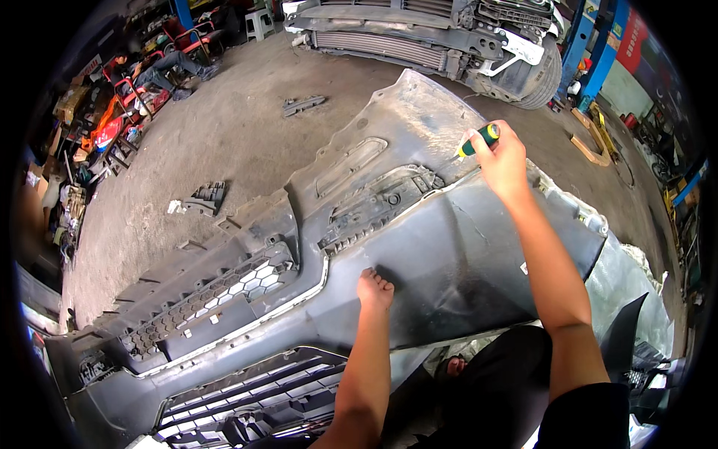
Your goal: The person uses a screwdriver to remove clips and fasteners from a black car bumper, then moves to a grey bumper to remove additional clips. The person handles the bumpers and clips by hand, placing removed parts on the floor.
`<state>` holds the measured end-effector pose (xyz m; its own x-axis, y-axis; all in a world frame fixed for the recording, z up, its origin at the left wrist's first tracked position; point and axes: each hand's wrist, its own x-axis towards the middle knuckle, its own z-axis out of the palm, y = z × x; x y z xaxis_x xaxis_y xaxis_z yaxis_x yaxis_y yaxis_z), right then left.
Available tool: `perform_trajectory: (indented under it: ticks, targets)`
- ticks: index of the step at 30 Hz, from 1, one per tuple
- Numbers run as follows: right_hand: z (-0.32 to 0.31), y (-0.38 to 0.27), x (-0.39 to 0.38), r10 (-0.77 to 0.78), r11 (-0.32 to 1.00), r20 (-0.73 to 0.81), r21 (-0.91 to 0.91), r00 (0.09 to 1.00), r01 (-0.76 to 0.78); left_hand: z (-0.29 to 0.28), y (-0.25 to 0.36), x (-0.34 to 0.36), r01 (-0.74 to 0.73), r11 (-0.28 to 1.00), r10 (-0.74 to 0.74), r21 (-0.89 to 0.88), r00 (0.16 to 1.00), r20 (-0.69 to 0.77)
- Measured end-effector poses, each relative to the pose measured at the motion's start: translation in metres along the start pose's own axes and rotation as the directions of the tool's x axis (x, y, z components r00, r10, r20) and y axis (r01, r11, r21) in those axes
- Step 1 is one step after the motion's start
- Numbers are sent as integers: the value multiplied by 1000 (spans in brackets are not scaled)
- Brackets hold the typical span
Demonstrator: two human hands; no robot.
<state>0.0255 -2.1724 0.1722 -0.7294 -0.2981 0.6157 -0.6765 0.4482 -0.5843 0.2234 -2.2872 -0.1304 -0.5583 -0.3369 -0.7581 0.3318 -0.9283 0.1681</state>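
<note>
A large black car bumper cover (pixel 419 262) lies in front of me with its inner side up. My right hand (pixel 505 168) is closed round the green and yellow handle of a screwdriver (pixel 470 144). The tool points down and left at the bumper's far right part, near a seam; its tip is hard to make out. My left hand (pixel 375 289) is curled into a fist over the bumper's inner face, and whatever it may hold is hidden. A black bracket (pixel 385 198) with ribs sits on the bumper between my hands, toward the far side.
Beyond the bumper stands a car with its front stripped (pixel 389 41). Loose black plastic pieces (pixel 206 198) lie on the concrete floor (pixel 149 217). At the far left a person (pixel 161 71) sits near red chairs and clutter. Blue lift posts (pixel 598 60) rise at the far right.
</note>
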Motion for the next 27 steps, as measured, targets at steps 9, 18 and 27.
perform_trajectory:
  ticks: [9, 18, 27]
  targets:
    - [-1, 6, 3, 55, 988, -47, 149, 997, -48, 0, 1, 0, -10, 999, 9, -34, 1000, -11]
    - [3, 9, 2, 65, 979, -35, 198, 997, -57, 2, 0, 0, 1, 999, -1, -38, 1000, -22]
    - [-2, 5, 0, 82, 981, 0, 176, 997, -81, 0, 1, 0, -13, 999, 13, -30, 1000, -6]
